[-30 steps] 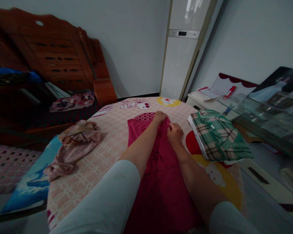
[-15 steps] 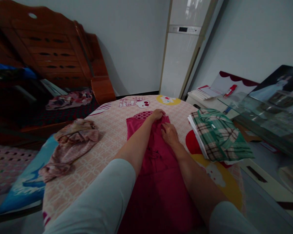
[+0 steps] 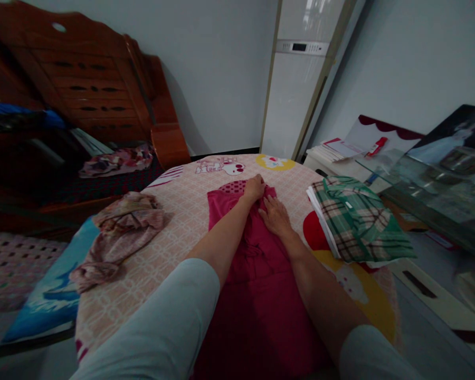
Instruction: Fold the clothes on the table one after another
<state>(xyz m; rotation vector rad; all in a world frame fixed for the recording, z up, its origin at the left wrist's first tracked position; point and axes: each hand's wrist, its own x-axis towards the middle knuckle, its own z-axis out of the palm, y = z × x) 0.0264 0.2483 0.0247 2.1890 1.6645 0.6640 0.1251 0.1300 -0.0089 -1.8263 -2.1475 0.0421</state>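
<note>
- magenta garment (image 3: 261,301): we find it in the middle of the patterned table cover (image 3: 178,221), running lengthwise from the near side towards the far edge, with a dotted panel (image 3: 231,186) showing at its far end.
- left hand (image 3: 255,187): we see its fingers curled together at the far end of the garment, near the right corner; we cannot tell whether they pinch the fabric or only press it.
- right hand (image 3: 276,215): we see it palm down on the cloth, just nearer to us than the left, fingers slightly apart and gripping nothing.
- gathers (image 3: 253,252): we note creases across the middle, below the hands. to flatten such fabric well, we would anchor the far end with one hand and stroke outward with the other, using light, even pressure.
- caution: in our judgement, thin cloth drags easily, so we avoid pulling the far edge askew.
- clearance: we allow for the crumpled cloth (image 3: 122,232) on the left and the plaid garment (image 3: 360,221) on the right, both apart from our work.
</note>
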